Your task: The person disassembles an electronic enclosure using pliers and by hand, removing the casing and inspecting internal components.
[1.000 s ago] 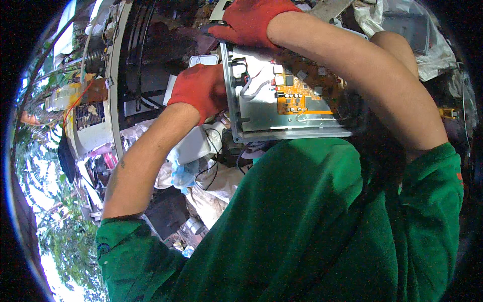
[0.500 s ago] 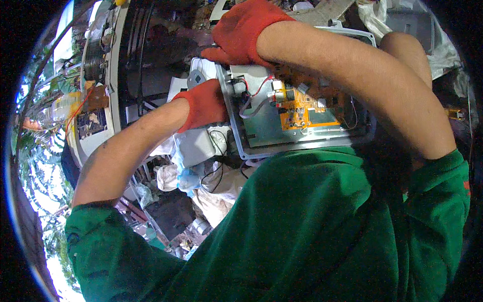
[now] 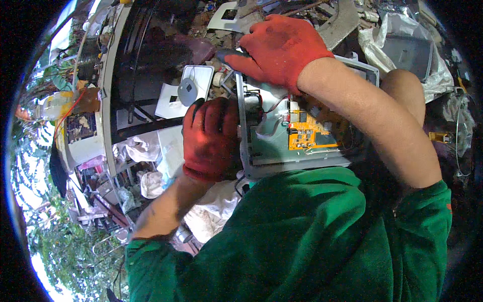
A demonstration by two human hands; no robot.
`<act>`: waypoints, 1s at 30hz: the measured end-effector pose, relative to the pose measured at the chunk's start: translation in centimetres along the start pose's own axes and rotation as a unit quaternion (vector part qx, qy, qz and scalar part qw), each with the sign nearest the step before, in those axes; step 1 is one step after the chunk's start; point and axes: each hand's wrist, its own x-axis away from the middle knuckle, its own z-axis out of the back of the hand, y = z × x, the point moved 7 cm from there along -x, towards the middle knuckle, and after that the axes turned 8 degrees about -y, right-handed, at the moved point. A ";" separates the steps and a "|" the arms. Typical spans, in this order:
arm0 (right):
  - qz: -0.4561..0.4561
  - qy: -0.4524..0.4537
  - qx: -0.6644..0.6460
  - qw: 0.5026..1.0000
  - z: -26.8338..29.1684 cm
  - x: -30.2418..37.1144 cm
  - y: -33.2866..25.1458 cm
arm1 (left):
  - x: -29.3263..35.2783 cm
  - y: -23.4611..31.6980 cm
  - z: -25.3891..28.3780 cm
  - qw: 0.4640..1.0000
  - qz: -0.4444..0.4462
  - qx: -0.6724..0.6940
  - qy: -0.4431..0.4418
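Note:
A shallow grey housing (image 3: pixel 302 172), with its inside facing up, rests against my lap. An orange circuit board (image 3: pixel 304 137) is fixed inside it, with red, black and grey wires (image 3: pixel 266 128) at its left. My left hand (image 3: pixel 210 138), in a red glove with dark fingertips, is pressed against the housing's left side. Its fingers are bent, and what they close on is hidden. My right hand (image 3: pixel 282 50), gloved the same way, is over the housing's far left corner. Thumb and fingers are apart there, and nothing shows between them.
A white plate with a grey disc (image 3: pixel 187 91) lies left of the housing, among scattered parts. A large black panel with a pale frame (image 3: pixel 108 100) stands further left. A silvery sack (image 3: pixel 402 45) lies at the far right, and white cloth or plastic (image 3: pixel 214 209) below my left hand.
My view has shifted, so the housing appears lower and further right. The left hand has turned its back and bent fingers into view. My right hand's fingers have spread.

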 end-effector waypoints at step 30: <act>-0.002 -0.072 0.037 0.997 -0.9 -1.4 -1.7 | -2.6 -2.4 -3.0 0.909 -0.102 0.124 -0.386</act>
